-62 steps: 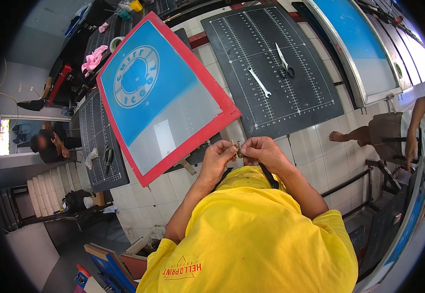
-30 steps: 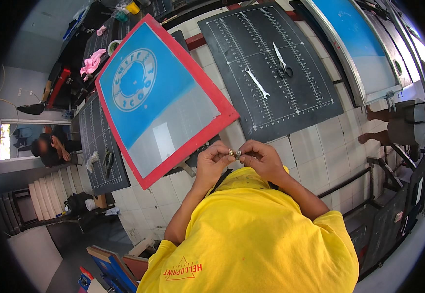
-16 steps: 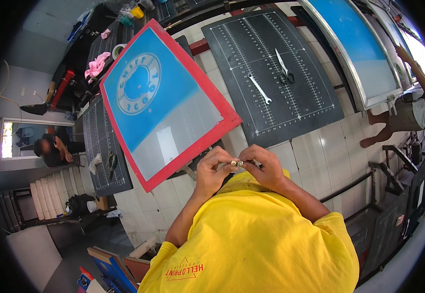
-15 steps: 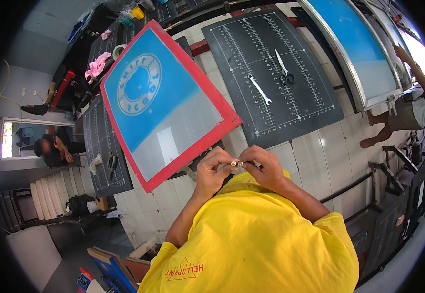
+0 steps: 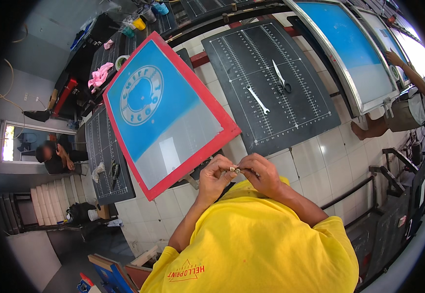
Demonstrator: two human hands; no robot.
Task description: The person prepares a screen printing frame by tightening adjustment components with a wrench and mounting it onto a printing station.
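My left hand (image 5: 212,179) is closed in a pinch, close to the yellow shirt. Between its thumb and fingers is a small brass-coloured metal piece (image 5: 232,169). My right hand (image 5: 262,174) meets it from the other side, its fingertips pinched on a second small metal piece (image 5: 238,171) touching the first. Fingers cover most of both pieces, so their exact kind is hidden. Beyond the hands, a combination wrench (image 5: 258,100) lies on a black gridded board (image 5: 271,134). Scissors (image 5: 281,78) with black handles lie to its right, blades pointing away.
To the left, a red-framed printing screen (image 5: 188,173) with blue mesh slants over the tables. Another, metal-framed screen (image 5: 342,53) stands at the right, near a person in shorts (image 5: 405,112). A second person (image 5: 59,154) is at far left. Pink cloth (image 5: 100,75) lies at the back left.
Both hands stay together, and the metal pieces between the fingertips have turned slightly. The whole view has shifted a little. The person at the right has moved the legs.
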